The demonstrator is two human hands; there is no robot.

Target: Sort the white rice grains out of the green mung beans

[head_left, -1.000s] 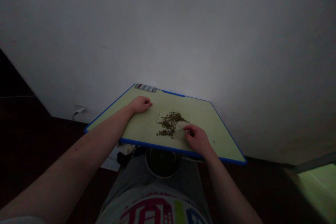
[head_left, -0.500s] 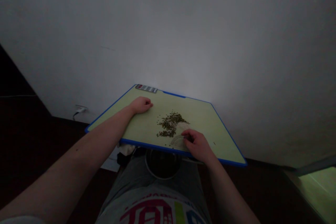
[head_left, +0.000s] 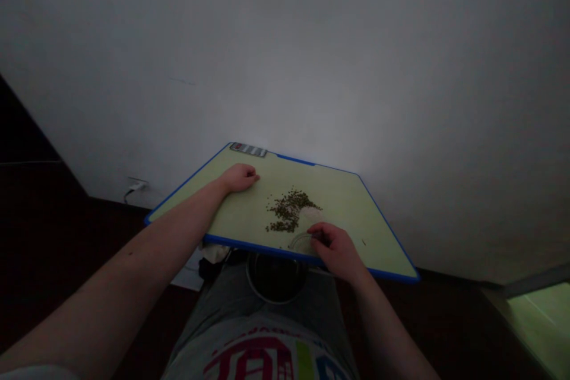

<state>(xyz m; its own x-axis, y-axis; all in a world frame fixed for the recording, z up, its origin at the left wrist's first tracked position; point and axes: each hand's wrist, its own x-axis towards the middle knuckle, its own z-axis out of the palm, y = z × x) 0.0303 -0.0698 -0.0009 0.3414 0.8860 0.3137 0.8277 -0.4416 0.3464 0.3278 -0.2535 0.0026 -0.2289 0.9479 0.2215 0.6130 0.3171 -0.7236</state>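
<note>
My left hand (head_left: pixel 241 177) rests loosely curled on the pale green folding tabletop (head_left: pixel 342 193), with nothing visible in it. Near the front edge, my right hand (head_left: pixel 335 247) pinches a thin, see-through piece with a curved edge (head_left: pixel 300 239); its exact kind is unclear. Left of and beyond that hand lies a scattered heap of small greenish-brown beans or seeds (head_left: pixel 288 209). A pale whitish patch (head_left: pixel 310 214), perhaps fine grains, adjoins the heap on its right side.
A phone-like slab (head_left: pixel 248 149) lies at the far left corner. Below the front edge, a round metal pot (head_left: pixel 276 279) sits between my legs. The table's far side meets a white wall (head_left: pixel 285 59), where a plug (head_left: pixel 136 186) sits low on the left. A small dark fleck (head_left: pixel 364 243) lies at right.
My right hand has drawn the see-through piece a little toward the front edge, away from the whitish patch. The left hand has stayed in place.
</note>
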